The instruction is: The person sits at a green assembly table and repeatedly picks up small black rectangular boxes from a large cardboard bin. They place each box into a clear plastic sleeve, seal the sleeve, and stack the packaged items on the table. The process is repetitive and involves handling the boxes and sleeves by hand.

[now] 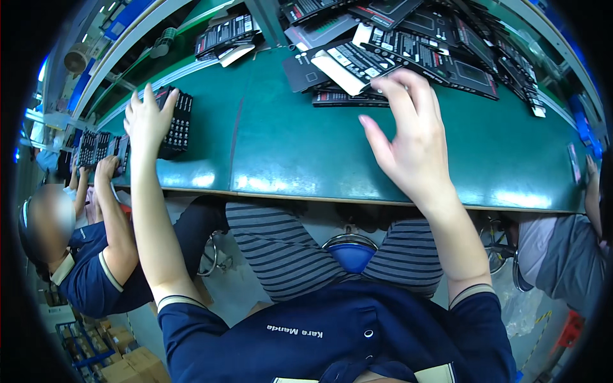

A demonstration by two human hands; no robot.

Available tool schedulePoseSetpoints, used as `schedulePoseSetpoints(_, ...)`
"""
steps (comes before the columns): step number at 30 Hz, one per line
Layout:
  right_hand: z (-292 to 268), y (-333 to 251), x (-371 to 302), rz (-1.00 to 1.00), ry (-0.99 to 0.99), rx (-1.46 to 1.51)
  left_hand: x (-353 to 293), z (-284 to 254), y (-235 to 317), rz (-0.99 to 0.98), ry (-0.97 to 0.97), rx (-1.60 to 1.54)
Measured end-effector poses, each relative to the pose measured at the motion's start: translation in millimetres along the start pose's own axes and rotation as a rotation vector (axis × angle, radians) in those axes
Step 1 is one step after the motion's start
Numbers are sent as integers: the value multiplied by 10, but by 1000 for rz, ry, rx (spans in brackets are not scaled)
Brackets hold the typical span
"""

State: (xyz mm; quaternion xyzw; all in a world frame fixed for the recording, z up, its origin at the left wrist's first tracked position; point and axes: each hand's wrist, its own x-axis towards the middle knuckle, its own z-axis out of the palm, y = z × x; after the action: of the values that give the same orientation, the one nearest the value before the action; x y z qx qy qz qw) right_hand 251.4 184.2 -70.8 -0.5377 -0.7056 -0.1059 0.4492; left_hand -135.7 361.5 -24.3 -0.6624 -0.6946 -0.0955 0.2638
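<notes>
Boxes (pixel 367 60) at one o'clock; we find left hand (pixel 148 121) and right hand (pixel 414 142) fingers open, judge reaching, next needing a grip.

Navy shirt (pixel 332 322), cream-trimmed short sleeves (pixel 185 322), grey dark-striped trousers (pixel 274 246)

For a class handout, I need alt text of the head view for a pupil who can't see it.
A bare left hand is at a stack of black boxes on a green table; the open right hand is by a heap of black cartons. A co-worker sits on the left, and part of another shows on the right.
</notes>
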Motion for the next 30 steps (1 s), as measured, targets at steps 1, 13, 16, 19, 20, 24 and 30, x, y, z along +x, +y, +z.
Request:
schedulePoseSetpoints(1,12,5,102,8,12,-49,-63,-64,138,139,180,-59)
schedulePoseSetpoints(13,-403,193,-340,-316,11,289,-1301,-385,1742,872,649,-963)
schedulePoseSetpoints(16,-546,389,-694,-14,-146,191,-1498,-697,1827,1132,83,-868)
schedulePoseSetpoints(19,-778,559,-759,119,-147,162,-1610,-845,1952,1117,-220,-879)
schedulePoseSetpoints(20,-827,609,-753,175,-133,161,-1597,-893,1951,1107,-235,-845)
schedulePoseSetpoints(24,-947,964,-771,451,-91,397,-1576,-975,2140,1049,-252,-865)
schedulePoseSetpoints(30,-1012,1146,-743,659,-38,742,-1558,-1068,2415,960,-321,-1089)
